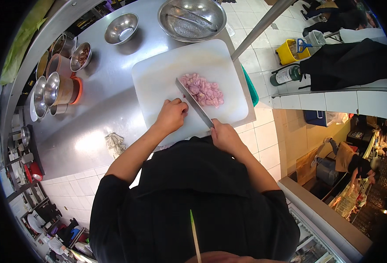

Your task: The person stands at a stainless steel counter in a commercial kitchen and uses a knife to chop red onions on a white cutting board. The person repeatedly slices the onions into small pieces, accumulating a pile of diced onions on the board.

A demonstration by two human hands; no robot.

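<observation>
A kitchen knife [193, 102] is gripped by its handle in my right hand [225, 136], at the near right of a white cutting board [152, 72]. Its blade slants across the board, tip pointing away and to the left. Along the blade's far side lies a pile of sliced shallots [204, 90], pink and purple. My left hand [171, 115] rests on the board just left of the blade, fingers curled under. Whatever those fingers press on is hidden beneath them.
The board lies on a steel table [93, 105]. Beyond it sits a perforated steel bowl [189, 33] with tongs [193, 17] inside; a steel bowl [121, 29] stands farther left. Several bowls and containers crowd the left edge, including a small filled bowl [80, 57]. A crumpled cloth [115, 144] lies near left.
</observation>
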